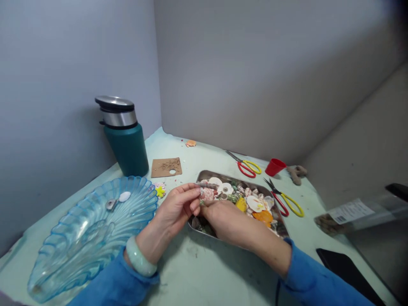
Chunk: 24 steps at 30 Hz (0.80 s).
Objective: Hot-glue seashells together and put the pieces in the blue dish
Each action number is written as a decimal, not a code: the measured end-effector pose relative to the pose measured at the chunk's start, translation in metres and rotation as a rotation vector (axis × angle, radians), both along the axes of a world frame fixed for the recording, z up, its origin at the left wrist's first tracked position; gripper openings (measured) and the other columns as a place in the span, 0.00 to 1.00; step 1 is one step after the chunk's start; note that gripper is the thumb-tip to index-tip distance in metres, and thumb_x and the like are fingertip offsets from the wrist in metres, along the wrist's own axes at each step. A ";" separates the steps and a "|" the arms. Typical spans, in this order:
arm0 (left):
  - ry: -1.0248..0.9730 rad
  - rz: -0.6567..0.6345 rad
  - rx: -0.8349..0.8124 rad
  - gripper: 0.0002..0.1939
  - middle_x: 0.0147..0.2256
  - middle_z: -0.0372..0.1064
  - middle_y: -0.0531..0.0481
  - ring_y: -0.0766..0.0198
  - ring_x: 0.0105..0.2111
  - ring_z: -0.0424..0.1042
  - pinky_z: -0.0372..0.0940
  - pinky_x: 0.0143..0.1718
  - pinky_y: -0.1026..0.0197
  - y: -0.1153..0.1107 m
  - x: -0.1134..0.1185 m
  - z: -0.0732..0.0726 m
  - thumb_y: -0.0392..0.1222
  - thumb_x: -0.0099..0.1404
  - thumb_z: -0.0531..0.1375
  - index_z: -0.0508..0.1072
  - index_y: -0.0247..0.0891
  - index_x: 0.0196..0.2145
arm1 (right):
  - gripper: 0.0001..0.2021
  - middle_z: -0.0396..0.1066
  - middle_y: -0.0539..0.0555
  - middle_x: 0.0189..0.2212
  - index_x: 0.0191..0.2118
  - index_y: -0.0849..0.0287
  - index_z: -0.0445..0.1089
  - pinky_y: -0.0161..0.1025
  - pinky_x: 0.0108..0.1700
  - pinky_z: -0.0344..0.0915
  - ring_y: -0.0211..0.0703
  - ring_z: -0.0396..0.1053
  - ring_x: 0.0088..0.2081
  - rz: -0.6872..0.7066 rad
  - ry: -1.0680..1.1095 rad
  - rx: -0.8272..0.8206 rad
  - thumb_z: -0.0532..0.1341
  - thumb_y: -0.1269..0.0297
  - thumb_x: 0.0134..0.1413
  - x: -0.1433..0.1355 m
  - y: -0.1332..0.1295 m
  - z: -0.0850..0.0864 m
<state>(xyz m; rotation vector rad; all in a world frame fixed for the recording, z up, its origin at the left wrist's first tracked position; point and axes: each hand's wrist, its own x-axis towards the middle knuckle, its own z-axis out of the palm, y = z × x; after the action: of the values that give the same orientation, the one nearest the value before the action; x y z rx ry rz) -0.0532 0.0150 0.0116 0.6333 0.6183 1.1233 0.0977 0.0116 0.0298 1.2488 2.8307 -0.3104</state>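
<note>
My left hand (178, 206), with a pale green bangle on the wrist, pinches a long, thin, greyish pointed shell (207, 185) between thumb and forefinger. The shell lies level above the left part of a metal tray (208, 173). My right hand (223, 219) is curled over the tray's near left side, close to my left fingertips. Its fingers point down and are mostly hidden, so what they hold cannot be made out. In the tray lie many shells, among them a white disc with a hole (226, 189), a yellow shell (241, 205) and an orange one (263, 217).
Left of the tray are a blue shell-shaped dish (92, 199), a teal bottle (127, 146) and a brown card (166, 167). Two pairs of scissors (245, 165) (285, 199), a red cup (275, 167) and a plastic bag (353, 214) lie behind and to the right.
</note>
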 end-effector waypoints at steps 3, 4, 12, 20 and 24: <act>0.003 0.001 0.005 0.06 0.18 0.64 0.56 0.78 0.13 0.56 0.54 0.16 0.71 0.000 0.000 0.001 0.33 0.51 0.67 0.72 0.31 0.26 | 0.17 0.76 0.58 0.39 0.45 0.60 0.72 0.36 0.37 0.63 0.45 0.73 0.36 0.038 -0.011 -0.022 0.59 0.78 0.48 0.003 0.001 -0.001; -0.004 0.001 0.005 0.06 0.17 0.62 0.57 0.78 0.13 0.56 0.54 0.16 0.71 0.000 0.000 0.002 0.32 0.52 0.67 0.72 0.32 0.25 | 0.17 0.75 0.58 0.40 0.45 0.59 0.71 0.36 0.38 0.63 0.44 0.72 0.37 0.037 -0.004 -0.023 0.59 0.77 0.49 0.006 0.000 0.001; -0.011 0.053 -0.023 0.08 0.16 0.58 0.60 0.77 0.14 0.55 0.55 0.17 0.71 -0.003 0.001 0.005 0.32 0.52 0.67 0.70 0.33 0.27 | 0.05 0.67 0.48 0.28 0.34 0.57 0.65 0.34 0.31 0.62 0.37 0.66 0.29 -0.234 0.561 0.070 0.57 0.74 0.52 0.061 -0.018 0.048; 0.016 -0.005 0.017 0.08 0.17 0.62 0.58 0.77 0.14 0.56 0.54 0.17 0.71 -0.006 0.004 0.003 0.36 0.53 0.68 0.73 0.31 0.29 | 0.03 0.70 0.49 0.26 0.37 0.56 0.70 0.34 0.29 0.67 0.37 0.69 0.27 -0.373 1.127 -0.090 0.61 0.65 0.56 0.045 -0.023 0.035; 0.014 -0.053 0.026 0.07 0.12 0.57 0.60 0.75 0.13 0.55 0.54 0.17 0.71 -0.007 0.006 0.003 0.38 0.54 0.67 0.74 0.32 0.30 | 0.04 0.71 0.50 0.31 0.36 0.56 0.69 0.36 0.32 0.68 0.38 0.70 0.31 -0.379 1.060 -0.039 0.64 0.66 0.54 0.037 -0.026 0.024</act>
<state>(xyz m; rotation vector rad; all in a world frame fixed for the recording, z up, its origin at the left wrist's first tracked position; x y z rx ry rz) -0.0476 0.0080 0.0145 0.6764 0.5963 1.0796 0.1344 -0.0143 0.0538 2.0751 3.2268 -1.4031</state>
